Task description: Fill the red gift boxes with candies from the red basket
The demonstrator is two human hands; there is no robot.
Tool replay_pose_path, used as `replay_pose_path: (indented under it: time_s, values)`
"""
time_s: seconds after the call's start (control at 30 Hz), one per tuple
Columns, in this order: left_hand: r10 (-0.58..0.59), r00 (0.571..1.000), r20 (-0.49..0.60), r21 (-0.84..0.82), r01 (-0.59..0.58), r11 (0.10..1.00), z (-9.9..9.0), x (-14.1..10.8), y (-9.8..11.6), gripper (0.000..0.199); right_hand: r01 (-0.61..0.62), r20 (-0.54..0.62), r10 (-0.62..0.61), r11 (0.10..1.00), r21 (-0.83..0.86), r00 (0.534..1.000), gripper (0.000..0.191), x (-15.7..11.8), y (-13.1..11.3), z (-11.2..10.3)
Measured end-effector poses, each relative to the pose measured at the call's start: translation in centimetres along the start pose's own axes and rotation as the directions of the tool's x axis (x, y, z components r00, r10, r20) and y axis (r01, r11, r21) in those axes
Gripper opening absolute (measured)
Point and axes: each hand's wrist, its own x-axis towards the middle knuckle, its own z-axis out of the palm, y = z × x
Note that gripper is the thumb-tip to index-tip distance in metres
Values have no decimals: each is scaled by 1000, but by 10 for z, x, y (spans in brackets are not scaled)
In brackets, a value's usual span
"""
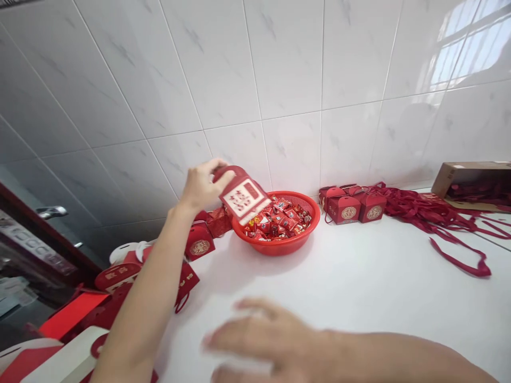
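My left hand grips the top of a flat red packet with a cream panel and red characters. It holds the packet tilted over the left part of a red plastic basket, which is full of red-wrapped candies. Nearer to me, over the white table, my right hand is blurred by motion, with its fingers spread and nothing in them.
Red gift boxes stand right of the basket, beside tangled dark red ribbons and an open cardboard box. Another red box and red and white packaging lie at the left. Behind is a tiled wall.
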Motion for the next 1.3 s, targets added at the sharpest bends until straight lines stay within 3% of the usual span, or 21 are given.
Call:
replay_pose_path:
  time_s: [0.03,0.1,0.17,0.2,0.23,0.3,0.37,0.4,0.5,0.57,0.63,0.7,0.8,0.93,1.0,1.1,1.17,1.3]
  values:
    - [98,994,53,-28,-97,995,-3,-11,13,25,-172,-160,169,985,-6,973,19,5,7,-26]
    - [286,951,117,-95,-276,956,-4,-34,36,28,-424,-427,402,904,48,810,20,11,22,-77]
    - [437,881,181,-144,-416,898,2,-57,56,28,-541,-560,508,832,122,655,17,11,37,-118]
    - [519,831,199,-163,-494,854,7,-68,64,27,-572,-546,550,807,151,632,14,9,44,-132]
    - [605,769,207,-169,-581,796,14,-78,71,26,-611,-470,613,771,180,635,13,7,52,-141]
    - [724,653,224,-147,-711,687,29,-98,83,25,-687,-166,714,700,195,680,13,0,66,-148]
    - [784,569,249,-144,-778,611,43,-115,90,25,-719,204,690,674,169,694,14,-6,77,-141]
    - [796,537,279,-160,-791,590,48,-122,92,25,-725,368,642,672,152,673,14,-9,82,-134]
    - [764,512,392,-217,-755,618,50,-138,95,25,-751,687,513,656,72,514,16,-13,88,-111]
    - [692,538,481,-251,-672,697,41,-144,97,26,-766,759,493,643,12,425,14,-12,88,-102]
    - [590,552,589,-287,-539,791,27,-147,99,25,-769,762,524,637,-52,382,12,-9,84,-102]
    - [485,504,715,-313,-390,866,14,-149,101,27,-766,741,573,630,-124,350,10,-5,79,-109]
    - [393,386,835,-339,-204,919,2,-148,98,40,-770,737,609,607,-195,294,6,-2,71,-121]
    - [437,286,852,-455,-7,891,2,-139,88,54,-765,771,609,582,-275,186,8,-2,62,-123]
    - [446,276,851,-473,35,880,5,-136,81,56,-747,782,609,581,-325,133,14,-3,60,-118]
    - [379,325,867,-411,35,911,11,-137,72,39,-708,786,609,602,-369,108,21,-3,58,-104]
    - [310,371,876,-343,24,939,13,-140,67,34,-682,788,603,630,-372,127,26,-5,59,-94]
    - [195,431,881,-211,-10,977,16,-139,58,59,-655,793,580,674,-341,184,39,-9,63,-78]
